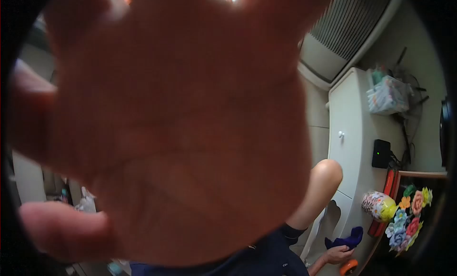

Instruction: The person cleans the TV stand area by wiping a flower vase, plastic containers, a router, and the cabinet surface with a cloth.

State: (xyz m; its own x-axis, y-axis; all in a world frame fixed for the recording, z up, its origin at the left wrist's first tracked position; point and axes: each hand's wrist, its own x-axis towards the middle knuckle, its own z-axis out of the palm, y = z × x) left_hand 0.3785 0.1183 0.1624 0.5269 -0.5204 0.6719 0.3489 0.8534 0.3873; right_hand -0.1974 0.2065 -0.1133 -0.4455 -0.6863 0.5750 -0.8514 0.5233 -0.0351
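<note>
My left hand (190,133) is held right up to the camera, palm facing it, and blocks most of the view. Its fingers are spread, with the thumb at the lower left and the fingertips cut off at the top. No object shows in that palm. At the lower right, my right hand (339,254) is closed on a dark purple cloth (347,240) beside the white cabinet (347,128). Just below that hand is a round orange object (349,266), partly cut off.
On the cabinet are a flowered vase (379,205) with colourful flowers (410,220), a black box (381,153) with a green light, and a patterned container (388,96). A slatted white appliance (340,30) stands beyond. My bare knee (328,173) juts toward the cabinet.
</note>
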